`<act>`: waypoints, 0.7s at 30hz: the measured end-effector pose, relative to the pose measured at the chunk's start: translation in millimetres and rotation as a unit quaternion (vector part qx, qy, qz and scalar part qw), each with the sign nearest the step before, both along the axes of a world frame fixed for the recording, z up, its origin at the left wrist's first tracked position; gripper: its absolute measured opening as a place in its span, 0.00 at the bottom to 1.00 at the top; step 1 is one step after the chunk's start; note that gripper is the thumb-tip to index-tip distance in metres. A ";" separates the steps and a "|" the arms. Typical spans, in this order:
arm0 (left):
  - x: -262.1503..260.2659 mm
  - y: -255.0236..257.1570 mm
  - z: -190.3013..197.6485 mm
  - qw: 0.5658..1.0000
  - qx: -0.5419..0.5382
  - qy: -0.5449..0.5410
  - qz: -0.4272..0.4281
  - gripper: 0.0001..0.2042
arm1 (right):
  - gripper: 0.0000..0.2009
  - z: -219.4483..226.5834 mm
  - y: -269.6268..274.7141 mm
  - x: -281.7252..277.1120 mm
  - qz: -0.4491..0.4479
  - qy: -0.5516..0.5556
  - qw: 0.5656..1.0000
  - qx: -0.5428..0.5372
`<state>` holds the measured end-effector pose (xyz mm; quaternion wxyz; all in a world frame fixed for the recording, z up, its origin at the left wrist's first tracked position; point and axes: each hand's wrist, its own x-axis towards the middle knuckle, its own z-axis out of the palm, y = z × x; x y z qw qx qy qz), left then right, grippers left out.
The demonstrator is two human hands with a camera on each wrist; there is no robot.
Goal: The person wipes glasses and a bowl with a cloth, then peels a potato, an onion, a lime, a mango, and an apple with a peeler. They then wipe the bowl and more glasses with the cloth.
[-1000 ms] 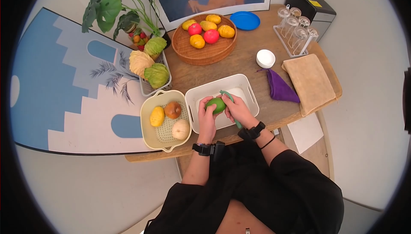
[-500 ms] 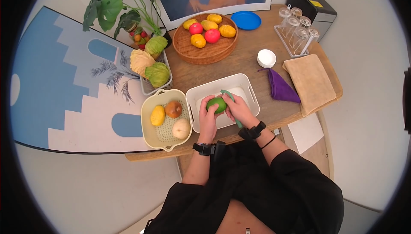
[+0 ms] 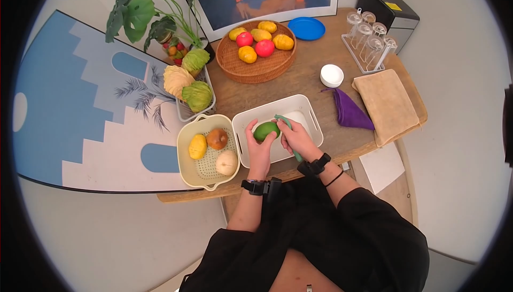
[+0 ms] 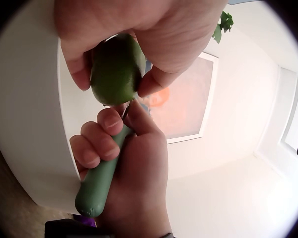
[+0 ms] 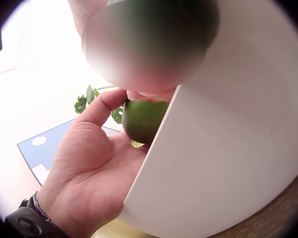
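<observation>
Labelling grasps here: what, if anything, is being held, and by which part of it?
Left hand: green fruit, by its sides, between thumb and fingers. Right hand: green tool, by its handle.

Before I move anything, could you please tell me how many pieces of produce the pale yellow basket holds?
3 in the basket: yellow piece at left, brown piece at far right, pale piece at near right.
</observation>
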<state>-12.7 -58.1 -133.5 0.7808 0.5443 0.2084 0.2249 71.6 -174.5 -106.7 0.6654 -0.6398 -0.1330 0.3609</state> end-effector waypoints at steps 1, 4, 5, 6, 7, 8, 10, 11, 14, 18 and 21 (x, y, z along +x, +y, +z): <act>-0.2 0.5 -2.0 1.000 0.021 -0.011 -0.004 0.29 | 0.21 2.0 -0.5 -0.4 0.005 -0.007 1.000 -0.004; -0.4 1.5 -4.5 1.000 0.018 0.002 -0.008 0.31 | 0.21 0.2 -0.5 0.2 0.007 -0.003 1.000 0.000; -0.7 1.0 -2.1 1.000 0.019 0.002 -0.008 0.31 | 0.21 -1.1 -0.5 0.3 0.007 -0.003 1.000 0.001; -1.0 0.6 0.6 1.000 0.017 0.024 -0.002 0.33 | 0.21 -2.7 -0.5 0.5 0.004 -0.005 1.000 -0.001; -1.1 0.5 2.6 0.999 0.015 0.046 0.004 0.34 | 0.21 -3.7 -0.1 0.5 0.001 -0.008 1.000 -0.003; -0.2 0.2 1.0 0.999 0.016 0.045 0.003 0.34 | 0.21 -2.1 -0.1 0.1 0.001 -0.009 1.000 -0.002; 3.3 -1.5 -6.0 0.983 0.145 0.094 0.059 0.38 | 0.20 2.2 -0.9 -0.7 -0.013 -0.014 1.000 -0.007; 4.7 -2.5 -8.3 0.983 0.146 0.093 0.057 0.38 | 0.20 0.9 -0.8 -0.4 -0.014 -0.015 1.000 -0.006; 8.1 -2.0 -19.1 0.966 0.227 0.084 0.090 0.36 | 0.19 -4.4 -1.3 0.3 -0.026 -0.005 1.000 0.016; 15.8 12.2 -54.3 0.944 0.280 0.171 -0.025 0.31 | 0.20 -4.3 -2.1 -0.3 -0.017 -0.005 1.000 0.023; 21.9 14.6 -65.9 0.923 0.332 0.168 -0.103 0.31 | 0.20 -5.9 -1.4 -0.3 -0.019 -0.009 1.000 0.022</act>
